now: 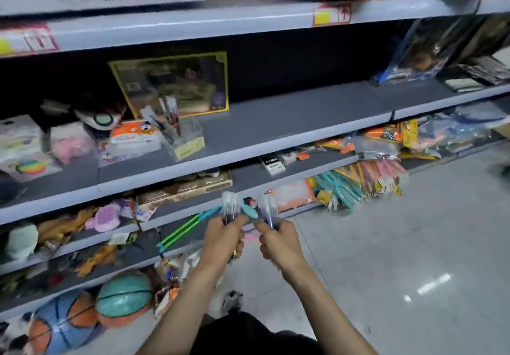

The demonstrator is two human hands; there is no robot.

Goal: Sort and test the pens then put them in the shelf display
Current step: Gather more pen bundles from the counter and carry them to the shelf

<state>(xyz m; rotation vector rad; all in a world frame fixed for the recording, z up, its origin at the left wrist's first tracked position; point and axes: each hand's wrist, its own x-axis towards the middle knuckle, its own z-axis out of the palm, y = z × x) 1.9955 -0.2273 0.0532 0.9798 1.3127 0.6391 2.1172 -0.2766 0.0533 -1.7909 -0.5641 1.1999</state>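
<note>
Both hands are closed around pens: the left hand (225,234) grips an upright bundle of clear-capped pens (230,207), and the right hand (278,240) grips a second bundle (269,211) just beside it, caps up. The two fists sit near each other, apparently not touching, in front of the lower shelves. The picture is blurred, so how many pens each holds cannot be told.

This looks like the sorting step, splitting the pens into two lots. To do it well, keep each fist snug enough that no pen slides out below, and hold the caps level so one pen can be drawn out at a time for testing.

The goal seems to be the clear acrylic holder (185,139), up and to the left of the left hand, on the grey shelf (289,125); it already has a few pens leaning in it. Directly above the hands that shelf is bare, leaving open room to raise them. The shelf's front edge juts out between hands and holder, so the lift should go up and clear it before moving left. The green-and-blue sticks (182,227) poke out just left of the left hand and could snag
</note>
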